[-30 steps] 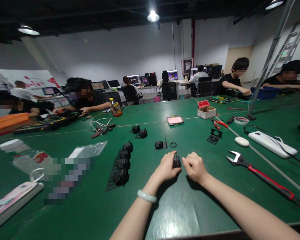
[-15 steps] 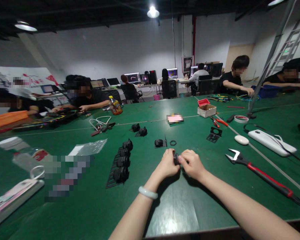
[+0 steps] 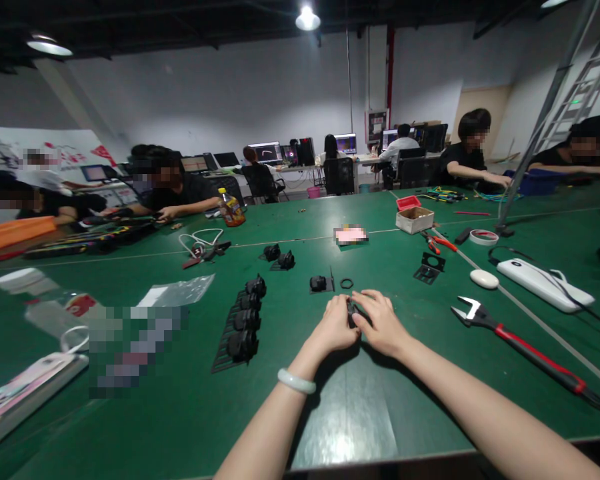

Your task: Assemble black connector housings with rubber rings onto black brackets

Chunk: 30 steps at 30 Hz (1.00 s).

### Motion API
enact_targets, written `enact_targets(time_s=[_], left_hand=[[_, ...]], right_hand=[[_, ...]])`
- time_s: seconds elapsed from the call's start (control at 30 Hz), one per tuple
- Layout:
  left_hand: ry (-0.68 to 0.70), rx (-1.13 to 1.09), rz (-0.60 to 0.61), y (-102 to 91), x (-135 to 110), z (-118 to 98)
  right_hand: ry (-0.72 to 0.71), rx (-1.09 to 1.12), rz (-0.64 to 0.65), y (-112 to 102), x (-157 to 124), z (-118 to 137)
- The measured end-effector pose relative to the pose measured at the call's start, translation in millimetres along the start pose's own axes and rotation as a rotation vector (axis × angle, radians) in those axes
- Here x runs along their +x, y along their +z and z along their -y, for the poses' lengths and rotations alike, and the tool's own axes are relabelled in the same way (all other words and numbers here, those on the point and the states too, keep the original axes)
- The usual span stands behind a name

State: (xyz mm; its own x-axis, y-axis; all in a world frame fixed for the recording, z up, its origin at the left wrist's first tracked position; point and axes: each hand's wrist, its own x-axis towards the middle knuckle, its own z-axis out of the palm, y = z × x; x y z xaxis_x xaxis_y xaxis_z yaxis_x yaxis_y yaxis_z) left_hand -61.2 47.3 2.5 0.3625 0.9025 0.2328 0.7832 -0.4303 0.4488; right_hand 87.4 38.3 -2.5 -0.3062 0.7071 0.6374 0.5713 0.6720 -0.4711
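Right hand (image 3: 381, 325) has uncurled at the part (image 3: 351, 315), its grip unclear; left hand (image 3: 335, 325) grips it, ring (image 3: 347, 283) beyond at twelve o'clock. Apparent step: two-handed adjustment; next move calls for steady left hold.

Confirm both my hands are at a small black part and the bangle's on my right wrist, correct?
Not quite: the head view shows the bangle on your left wrist. Left hand and right hand are both at the small black part.
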Motion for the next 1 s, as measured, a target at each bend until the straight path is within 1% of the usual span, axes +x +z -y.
enact_targets(time_s=[0.2,0.33,0.47,0.5,0.6,0.63,0.7,0.77,0.9,0.93,1.0], left_hand=[[-0.014,-0.002,0.007,0.3,-0.2,0.4],[0.002,-0.005,0.016,0.4,1.0,0.8],[-0.019,-0.001,0.002,2.0,1.9,1.2],[-0.015,0.001,-0.003,2.7,2.1,1.1],[-0.027,0.003,-0.023,4.8,2.5,0.5],[-0.044,0.002,-0.025,5.2,2.7,0.2],[-0.075,-0.006,-0.025,5.5,3.0,-0.2],[-0.075,-0.020,-0.022,5.3,3.1,-0.2],[-0.062,-0.039,-0.022,4.3,2.1,0.6],[-0.066,-0.037,-0.019,4.0,1.8,0.9],[-0.065,-0.029,-0.016,3.2,1.3,1.6]], right_hand=[[0.029,-0.003,-0.040,1.0,0.6,-2.2],[-0.008,0.036,0.006,1.4,1.4,-3.2],[0.040,0.029,-0.083,0.6,2.0,-3.2],[0.035,0.046,-0.092,0.5,2.3,-2.7],[-0.009,0.123,-0.060,0.6,2.1,-0.6],[-0.002,0.133,-0.066,0.5,1.7,0.1],[0.056,0.106,-0.108,0.0,0.9,1.7],[0.094,0.077,-0.129,-0.5,1.2,3.2],[0.047,0.162,-0.056,-0.2,3.6,3.2],[0.083,0.176,-0.081,-0.1,4.0,2.3],[0.198,0.165,-0.176,-0.2,4.5,0.0]])
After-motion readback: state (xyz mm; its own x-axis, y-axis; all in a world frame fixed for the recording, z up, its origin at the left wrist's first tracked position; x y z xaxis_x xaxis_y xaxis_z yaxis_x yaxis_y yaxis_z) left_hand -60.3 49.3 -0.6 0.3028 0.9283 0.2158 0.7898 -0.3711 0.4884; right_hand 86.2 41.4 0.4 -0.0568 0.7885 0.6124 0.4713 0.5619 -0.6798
